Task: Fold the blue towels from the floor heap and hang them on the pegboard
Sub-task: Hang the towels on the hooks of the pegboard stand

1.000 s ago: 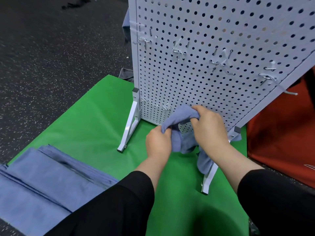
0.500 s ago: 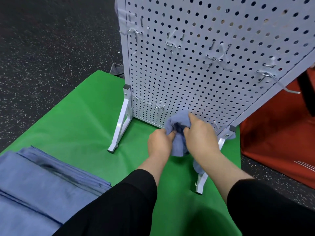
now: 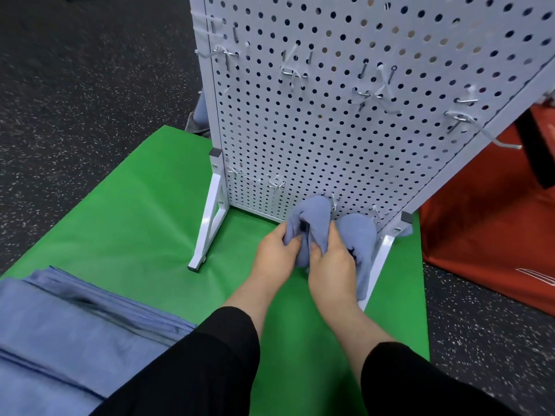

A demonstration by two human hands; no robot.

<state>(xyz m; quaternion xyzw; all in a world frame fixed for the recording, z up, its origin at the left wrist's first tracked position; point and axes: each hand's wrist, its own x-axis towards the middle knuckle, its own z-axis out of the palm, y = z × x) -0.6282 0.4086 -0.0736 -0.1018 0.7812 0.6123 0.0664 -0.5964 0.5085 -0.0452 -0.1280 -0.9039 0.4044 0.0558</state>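
A folded blue towel (image 3: 312, 213) is draped over a low hook near the bottom of the white pegboard (image 3: 345, 130). My left hand (image 3: 274, 253) grips its left hanging half and my right hand (image 3: 330, 262) pinches its right half. Just to the right, a second blue towel (image 3: 359, 235) hangs on the bottom row, partly hidden behind my right hand. The heap of blue towels (image 3: 69, 331) lies on the floor at the lower left.
The pegboard stands on white metal feet (image 3: 210, 223) on a green mat (image 3: 135, 223). Several bare metal hooks (image 3: 292, 73) stick out of the board higher up. An orange-red bag (image 3: 486, 235) sits at the right. Dark speckled floor (image 3: 75, 85) surrounds the mat.
Both hands carried the towel down and toward the board; it now hangs over a bottom hook with one hand on each side. A second hung towel has come into view beside it.
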